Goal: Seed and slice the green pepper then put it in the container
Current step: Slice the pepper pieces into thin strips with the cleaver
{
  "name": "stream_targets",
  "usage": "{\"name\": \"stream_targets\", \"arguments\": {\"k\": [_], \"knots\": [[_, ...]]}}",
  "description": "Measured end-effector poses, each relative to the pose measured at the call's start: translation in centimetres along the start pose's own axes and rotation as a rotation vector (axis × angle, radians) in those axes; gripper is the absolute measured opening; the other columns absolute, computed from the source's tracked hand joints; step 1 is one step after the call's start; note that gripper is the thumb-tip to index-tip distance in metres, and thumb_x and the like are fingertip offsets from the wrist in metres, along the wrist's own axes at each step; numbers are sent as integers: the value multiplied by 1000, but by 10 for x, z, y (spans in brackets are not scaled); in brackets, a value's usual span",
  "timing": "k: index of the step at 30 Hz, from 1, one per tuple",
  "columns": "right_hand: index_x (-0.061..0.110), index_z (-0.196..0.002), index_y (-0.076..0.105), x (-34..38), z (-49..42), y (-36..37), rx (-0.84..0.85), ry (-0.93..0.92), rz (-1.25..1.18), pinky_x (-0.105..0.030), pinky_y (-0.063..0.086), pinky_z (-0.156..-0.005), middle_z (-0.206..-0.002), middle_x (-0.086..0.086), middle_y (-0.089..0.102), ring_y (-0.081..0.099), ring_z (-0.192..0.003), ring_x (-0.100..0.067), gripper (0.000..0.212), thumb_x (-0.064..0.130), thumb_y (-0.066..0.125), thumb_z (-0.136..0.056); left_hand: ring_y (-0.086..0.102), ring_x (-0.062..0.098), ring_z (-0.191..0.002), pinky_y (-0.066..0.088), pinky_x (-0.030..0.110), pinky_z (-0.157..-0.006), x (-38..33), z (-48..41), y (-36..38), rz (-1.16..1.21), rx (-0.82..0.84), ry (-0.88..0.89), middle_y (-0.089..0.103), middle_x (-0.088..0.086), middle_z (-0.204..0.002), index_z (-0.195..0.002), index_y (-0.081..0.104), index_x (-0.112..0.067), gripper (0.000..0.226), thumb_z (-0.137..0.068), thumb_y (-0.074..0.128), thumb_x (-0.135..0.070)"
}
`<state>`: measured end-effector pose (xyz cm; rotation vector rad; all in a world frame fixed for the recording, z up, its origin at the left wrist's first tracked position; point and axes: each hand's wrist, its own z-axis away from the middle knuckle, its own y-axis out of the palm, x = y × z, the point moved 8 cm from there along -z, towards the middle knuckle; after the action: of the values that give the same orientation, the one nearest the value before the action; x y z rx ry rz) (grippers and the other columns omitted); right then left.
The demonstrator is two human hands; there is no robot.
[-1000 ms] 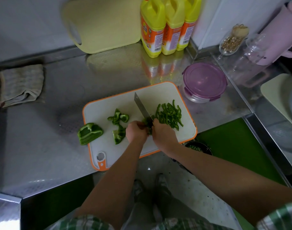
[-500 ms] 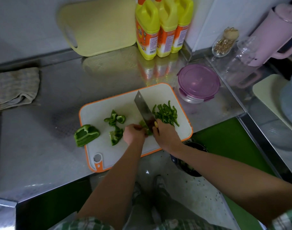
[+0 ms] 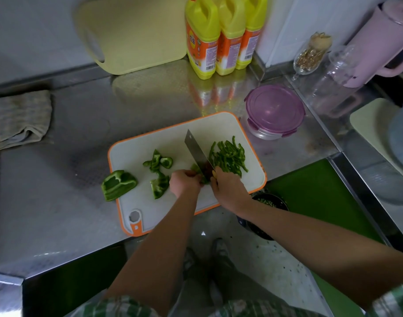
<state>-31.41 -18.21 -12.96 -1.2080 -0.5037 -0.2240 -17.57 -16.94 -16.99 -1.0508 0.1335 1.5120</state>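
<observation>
On the white cutting board (image 3: 150,145) with an orange rim, my right hand (image 3: 228,189) grips the handle of a cleaver (image 3: 196,152), blade pointing away from me. My left hand (image 3: 184,183) holds down a green pepper piece (image 3: 197,169) with curled fingers, right beside the blade. A pile of thin pepper strips (image 3: 229,157) lies to the right of the blade. Uncut pepper chunks (image 3: 159,172) sit mid-board, and a large pepper piece (image 3: 118,184) hangs over the board's left edge. The container (image 3: 274,112), shut with a purple lid, stands past the board's far right corner.
Three yellow bottles (image 3: 221,35) and a pale yellow board (image 3: 131,33) stand against the back wall. A folded cloth (image 3: 19,120) lies far left. A glass (image 3: 310,56), clear jar (image 3: 335,72) and pink jug (image 3: 378,40) sit at right. A dark bin (image 3: 269,204) stands below the counter edge.
The cleaver has lifted and tilted during chopping, and now stands on the pepper piece again. My hands stay at the same spot on the board.
</observation>
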Motion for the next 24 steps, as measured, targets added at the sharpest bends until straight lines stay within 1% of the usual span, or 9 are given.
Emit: {"name": "stream_targets", "arguments": {"k": [2, 4, 5, 7, 9, 14, 16, 18, 24], "knots": [[9, -96, 44, 0, -3, 2, 20, 14, 20, -29, 32, -59, -78, -7, 51, 53, -71, -25, 13, 19, 37, -102, 70, 24, -85, 58, 34, -80, -1, 0, 1, -9, 1, -2, 74, 8, -87, -94, 74, -9, 17, -79, 78, -15], [6, -104, 48, 1, -9, 6, 41, 39, 61, -29, 34, -62, -88, -12, 58, 59, -82, -29, 15, 16, 38, -101, 70, 24, -86, 58, 36, -81, -1, 0, 1, -13, 5, -8, 74, 9, -89, -94, 74, -10, 16, -79, 78, -14], [5, -107, 48, 2, -11, 8, 46, 51, 87, -29, 35, -63, -93, -14, 61, 60, -86, -30, 15, 15, 38, -101, 69, 25, -87, 58, 37, -82, 0, 0, 1, -16, 5, -13, 74, 9, -92, -94, 74, -11, 17, -78, 79, -14], [6, -109, 48, 5, -15, 11, 41, 60, 119, -31, 37, -63, -96, -14, 62, 61, -89, -30, 16, 15, 38, -101, 69, 26, -90, 58, 38, -83, 0, 0, 1, -24, 7, -16, 74, 9, -95, -94, 74, -12, 17, -78, 78, -14], [7, -108, 48, 7, -19, 10, 17, 47, 142, -32, 39, -62, -94, -14, 63, 62, -86, -31, 15, 15, 36, -102, 68, 27, -92, 57, 38, -84, -1, 1, 1, -34, 7, -9, 73, 9, -97, -96, 75, -13, 18, -78, 78, -15], [8, -110, 48, 7, -17, 6, -31, -11, 172, -31, 36, -58, -89, -13, 63, 63, -81, -31, 19, 22, 36, -103, 67, 25, -92, 56, 34, -82, -2, 1, 1, -51, 7, 28, 73, 8, -96, -98, 74, -12, 19, -79, 76, -13], [8, -108, 47, 8, -17, 6, -14, -25, 156, -33, 40, -59, -89, -13, 63, 63, -81, -31, 15, 18, 37, -102, 67, 26, -93, 56, 36, -83, -2, 2, 0, -52, -7, 31, 73, 9, -97, -99, 74, -11, 19, -80, 76, -14], [7, -107, 48, 5, -18, 5, 2, -32, 132, -34, 42, -60, -88, -14, 63, 63, -80, -31, 17, 19, 37, -102, 67, 26, -93, 56, 37, -84, -2, 3, -1, -55, -14, 36, 73, 9, -98, -101, 74, -11, 21, -80, 75, -15], [5, -104, 49, -7, -15, -10, -83, 30, 21, -32, 37, -56, -80, -12, 59, 61, -73, -31, 19, 22, 39, -101, 69, 25, -88, 58, 36, -81, -3, 3, -3, -48, 11, 45, 74, 9, -94, -100, 75, -11, 21, -80, 77, -17]]}}
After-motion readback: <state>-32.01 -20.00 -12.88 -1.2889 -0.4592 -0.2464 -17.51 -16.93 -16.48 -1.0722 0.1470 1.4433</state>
